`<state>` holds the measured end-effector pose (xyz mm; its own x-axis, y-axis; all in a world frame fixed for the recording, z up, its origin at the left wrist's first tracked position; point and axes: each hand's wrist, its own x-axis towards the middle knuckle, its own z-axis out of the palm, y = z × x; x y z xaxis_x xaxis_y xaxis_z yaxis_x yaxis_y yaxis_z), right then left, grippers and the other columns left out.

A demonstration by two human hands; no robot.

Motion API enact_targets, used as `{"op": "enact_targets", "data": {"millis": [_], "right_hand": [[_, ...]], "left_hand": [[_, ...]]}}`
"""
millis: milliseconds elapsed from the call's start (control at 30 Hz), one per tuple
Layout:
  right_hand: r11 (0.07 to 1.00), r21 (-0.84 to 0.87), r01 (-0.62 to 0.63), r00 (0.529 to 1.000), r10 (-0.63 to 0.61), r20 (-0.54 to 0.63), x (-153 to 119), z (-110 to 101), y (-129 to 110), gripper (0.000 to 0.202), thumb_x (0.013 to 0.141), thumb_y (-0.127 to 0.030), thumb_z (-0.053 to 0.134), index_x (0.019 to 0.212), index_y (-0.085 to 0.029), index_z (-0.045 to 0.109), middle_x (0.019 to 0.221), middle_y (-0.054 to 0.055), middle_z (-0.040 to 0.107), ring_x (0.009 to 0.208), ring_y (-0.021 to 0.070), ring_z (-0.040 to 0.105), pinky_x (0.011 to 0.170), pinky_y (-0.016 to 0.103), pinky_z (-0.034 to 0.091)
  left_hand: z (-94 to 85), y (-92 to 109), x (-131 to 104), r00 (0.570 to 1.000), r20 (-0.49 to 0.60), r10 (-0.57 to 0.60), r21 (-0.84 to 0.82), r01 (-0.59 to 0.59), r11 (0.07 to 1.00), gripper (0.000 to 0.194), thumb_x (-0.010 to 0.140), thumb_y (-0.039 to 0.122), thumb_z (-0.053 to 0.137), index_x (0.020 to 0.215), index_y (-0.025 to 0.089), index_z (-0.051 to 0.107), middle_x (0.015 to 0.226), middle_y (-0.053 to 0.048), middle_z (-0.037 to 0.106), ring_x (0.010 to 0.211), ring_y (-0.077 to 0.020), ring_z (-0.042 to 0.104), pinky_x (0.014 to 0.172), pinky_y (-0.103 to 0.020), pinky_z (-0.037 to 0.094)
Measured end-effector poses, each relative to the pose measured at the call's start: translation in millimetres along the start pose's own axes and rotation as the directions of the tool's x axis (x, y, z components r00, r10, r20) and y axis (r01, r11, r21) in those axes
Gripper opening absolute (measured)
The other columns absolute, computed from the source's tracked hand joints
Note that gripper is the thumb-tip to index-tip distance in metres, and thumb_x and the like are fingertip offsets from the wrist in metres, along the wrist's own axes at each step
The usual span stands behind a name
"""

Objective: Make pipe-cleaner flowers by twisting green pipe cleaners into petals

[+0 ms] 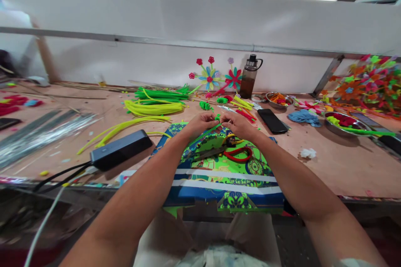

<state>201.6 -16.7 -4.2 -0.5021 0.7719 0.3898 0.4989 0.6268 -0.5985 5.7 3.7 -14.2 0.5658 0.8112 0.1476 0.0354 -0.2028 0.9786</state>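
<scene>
Both my hands meet over the far edge of a blue and green patterned board [225, 200]. My left hand [203, 126] is closed, its fingers pinching a green fuzzy stem [205, 134] that slants down to the left. Fingertips of my right hand [234, 124] are pressed together at the stem's upper end, close to small green curls. Below my hands, red-handled scissors [238, 155] lie on the board, beside a smaller tool with yellow and black handles [231, 139].
Yellow stems [153, 108] and green stems [163, 93] lie behind left, near a black power block [120, 150]. A bottle [248, 79] stands behind; a phone [272, 121] and metal bowls [346, 124] are right. Finished flowers [209, 79] lean against the back panel.
</scene>
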Motion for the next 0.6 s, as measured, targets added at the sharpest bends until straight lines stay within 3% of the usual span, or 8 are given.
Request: {"op": "enact_targets", "data": {"millis": [133, 300, 600], "right_hand": [[0.999, 0.011, 0.032, 0.999, -0.032, 0.01, -0.8, -0.2, 0.4, 0.005, 0.083, -0.02, 0.052, 0.079, -0.018, 0.055, 0.077, -0.001, 0.054, 0.074, 0.0132, 0.047, 0.07, 0.025, 0.036], [0.999, 0.008, -0.037, 0.999, 0.037, -0.005, -1.8, 0.6, 0.4, 0.008, 0.083, -0.023, 0.052, 0.08, -0.017, 0.057, 0.074, -0.001, 0.056, 0.07, 0.0129, 0.046, 0.065, 0.024, 0.034], [0.998, -0.016, -0.058, 0.998, 0.057, -0.009, -0.9, -1.4, -3.8, 0.011, 0.082, -0.025, 0.051, 0.077, -0.016, 0.056, 0.072, -0.001, 0.056, 0.07, 0.013, 0.047, 0.064, 0.024, 0.034]], "left_hand": [[-1.2, -4.6, 2.5, 0.999, -0.032, -0.001, 0.026, 0.002, 1.0, 0.031, 0.068, 0.043, 0.074, 0.073, 0.016, 0.059, 0.06, 0.002, 0.057, 0.054, -0.0096, 0.046, 0.052, -0.022, 0.033], [-0.3, -4.9, 5.9, 0.992, -0.054, 0.117, 0.158, -0.107, 0.982, 0.029, 0.069, 0.042, 0.072, 0.071, 0.016, 0.06, 0.065, 0.001, 0.055, 0.062, -0.012, 0.048, 0.058, -0.024, 0.038], [-3.6, 0.3, 3.3, 0.984, -0.002, 0.179, 0.271, -0.172, 0.947, 0.029, 0.075, 0.044, 0.067, 0.07, 0.017, 0.06, 0.066, 0.0, 0.052, 0.062, -0.0125, 0.046, 0.06, -0.025, 0.037]]}}
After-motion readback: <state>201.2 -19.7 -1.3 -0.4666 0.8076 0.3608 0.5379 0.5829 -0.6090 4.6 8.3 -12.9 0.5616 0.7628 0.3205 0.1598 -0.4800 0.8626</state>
